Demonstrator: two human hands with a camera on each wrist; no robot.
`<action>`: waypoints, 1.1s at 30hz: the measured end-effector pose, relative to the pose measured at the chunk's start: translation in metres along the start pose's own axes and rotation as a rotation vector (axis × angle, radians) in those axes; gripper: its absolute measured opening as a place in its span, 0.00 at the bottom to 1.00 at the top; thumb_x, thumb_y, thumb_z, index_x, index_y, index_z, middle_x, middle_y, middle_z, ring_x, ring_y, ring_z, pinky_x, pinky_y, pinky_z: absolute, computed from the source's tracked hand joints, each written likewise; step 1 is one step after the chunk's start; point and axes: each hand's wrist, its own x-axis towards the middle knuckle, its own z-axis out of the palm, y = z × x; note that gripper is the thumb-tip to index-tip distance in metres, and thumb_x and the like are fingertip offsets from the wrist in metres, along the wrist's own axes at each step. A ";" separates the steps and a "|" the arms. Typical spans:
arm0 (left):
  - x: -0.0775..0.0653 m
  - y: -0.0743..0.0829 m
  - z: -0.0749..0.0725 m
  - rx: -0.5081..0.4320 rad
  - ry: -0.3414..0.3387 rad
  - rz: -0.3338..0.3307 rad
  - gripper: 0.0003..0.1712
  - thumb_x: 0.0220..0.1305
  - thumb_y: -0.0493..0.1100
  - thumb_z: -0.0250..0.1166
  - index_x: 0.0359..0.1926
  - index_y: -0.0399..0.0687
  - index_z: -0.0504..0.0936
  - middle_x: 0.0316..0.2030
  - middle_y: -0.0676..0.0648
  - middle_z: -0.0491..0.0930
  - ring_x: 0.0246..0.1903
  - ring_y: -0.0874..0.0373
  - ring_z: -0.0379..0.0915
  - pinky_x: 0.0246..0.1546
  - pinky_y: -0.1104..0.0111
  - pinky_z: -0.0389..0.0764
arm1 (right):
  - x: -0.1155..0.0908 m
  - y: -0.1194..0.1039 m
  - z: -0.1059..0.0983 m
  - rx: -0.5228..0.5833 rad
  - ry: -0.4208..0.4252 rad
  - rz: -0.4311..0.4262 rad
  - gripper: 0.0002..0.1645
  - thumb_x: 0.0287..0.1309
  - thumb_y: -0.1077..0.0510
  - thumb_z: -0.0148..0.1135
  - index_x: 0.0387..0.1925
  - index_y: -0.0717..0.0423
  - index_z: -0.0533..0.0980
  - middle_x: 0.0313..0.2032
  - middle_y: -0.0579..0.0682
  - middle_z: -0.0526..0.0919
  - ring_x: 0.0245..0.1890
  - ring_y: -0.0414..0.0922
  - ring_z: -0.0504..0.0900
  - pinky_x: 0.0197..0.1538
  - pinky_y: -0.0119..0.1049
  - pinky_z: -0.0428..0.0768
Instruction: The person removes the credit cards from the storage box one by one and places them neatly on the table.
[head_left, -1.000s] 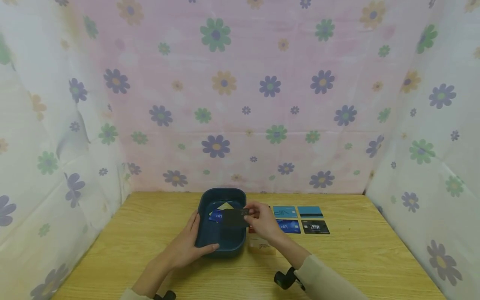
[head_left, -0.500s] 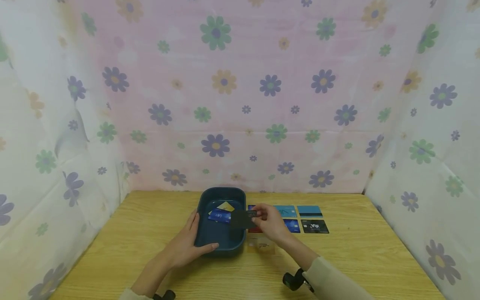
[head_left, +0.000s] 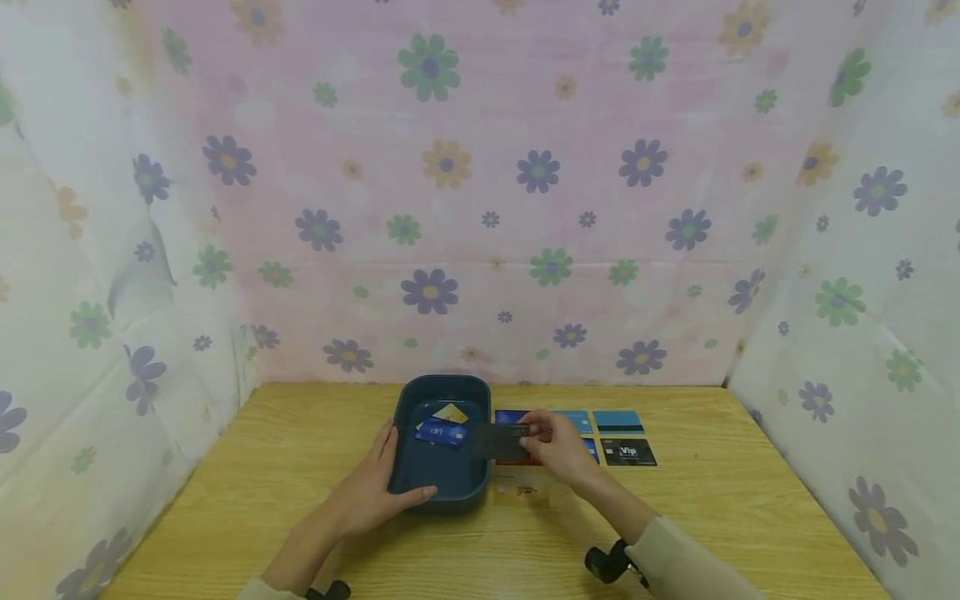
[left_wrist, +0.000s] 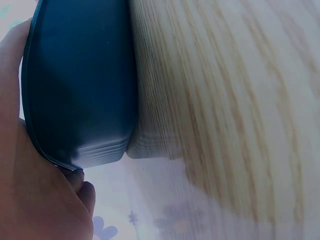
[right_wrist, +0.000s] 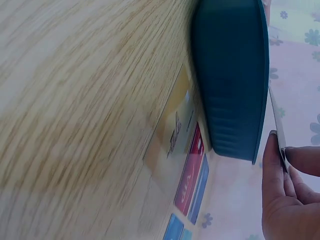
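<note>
My right hand (head_left: 558, 446) pinches a black VIP card (head_left: 501, 442) by its right end, thumb on one face and fingers on the other. The card overlaps the right rim of a dark blue plastic bin (head_left: 442, 487) in the head view. Edge-on in the right wrist view, that card (right_wrist: 278, 122) is level with the rim. My left hand (head_left: 367, 483) holds the bin at its left side, thumb over the near rim and fingers along the left wall. Inside the bin lie a blue VIP card (head_left: 441, 432) and a yellowish card (head_left: 452, 413).
Right of the bin, several cards lie in rows: a black Vip card (head_left: 628, 452), a light blue striped card (head_left: 618, 422), a red card (right_wrist: 190, 177) and a gold card (right_wrist: 172, 130). A flowered cloth (head_left: 480, 167) closes off the back and sides of the wooden table (head_left: 712, 517).
My right hand has moved right with the black card, from over the bin's inside to across its right rim. The blue card in the bin shows more fully. My left hand stays put.
</note>
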 end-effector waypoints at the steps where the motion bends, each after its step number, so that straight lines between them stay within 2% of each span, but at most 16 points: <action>1: 0.000 0.000 0.000 0.000 0.000 -0.002 0.73 0.57 0.77 0.65 0.82 0.39 0.37 0.82 0.38 0.33 0.77 0.32 0.44 0.69 0.37 0.60 | -0.001 0.001 -0.002 -0.005 0.001 -0.001 0.14 0.66 0.70 0.63 0.53 0.65 0.79 0.38 0.54 0.76 0.34 0.47 0.79 0.33 0.41 0.78; 6: -0.001 0.000 -0.002 -0.009 0.001 -0.005 0.74 0.56 0.78 0.65 0.82 0.39 0.37 0.82 0.38 0.32 0.77 0.32 0.44 0.69 0.37 0.60 | -0.004 0.003 -0.014 -0.015 -0.018 0.001 0.15 0.66 0.68 0.63 0.54 0.64 0.79 0.40 0.55 0.78 0.38 0.48 0.80 0.38 0.48 0.80; 11: 0.000 -0.001 0.000 -0.006 -0.001 0.008 0.75 0.56 0.79 0.64 0.82 0.38 0.36 0.82 0.38 0.32 0.77 0.33 0.44 0.70 0.38 0.60 | -0.009 0.007 -0.027 -0.039 -0.025 0.002 0.17 0.66 0.68 0.63 0.55 0.66 0.79 0.41 0.56 0.77 0.38 0.48 0.79 0.37 0.44 0.79; 20: -0.001 0.003 -0.002 -0.016 -0.009 -0.008 0.74 0.56 0.77 0.66 0.82 0.39 0.37 0.82 0.38 0.32 0.77 0.33 0.44 0.70 0.38 0.59 | -0.020 0.018 -0.046 -0.105 -0.003 0.022 0.16 0.65 0.68 0.64 0.54 0.64 0.80 0.41 0.55 0.79 0.40 0.47 0.81 0.43 0.49 0.82; 33: -0.002 0.003 -0.002 -0.021 -0.009 -0.005 0.74 0.56 0.77 0.66 0.82 0.39 0.36 0.82 0.38 0.32 0.77 0.33 0.45 0.70 0.38 0.60 | -0.036 0.043 -0.075 -0.125 -0.045 0.053 0.18 0.64 0.68 0.65 0.55 0.69 0.77 0.42 0.56 0.79 0.41 0.49 0.80 0.39 0.44 0.80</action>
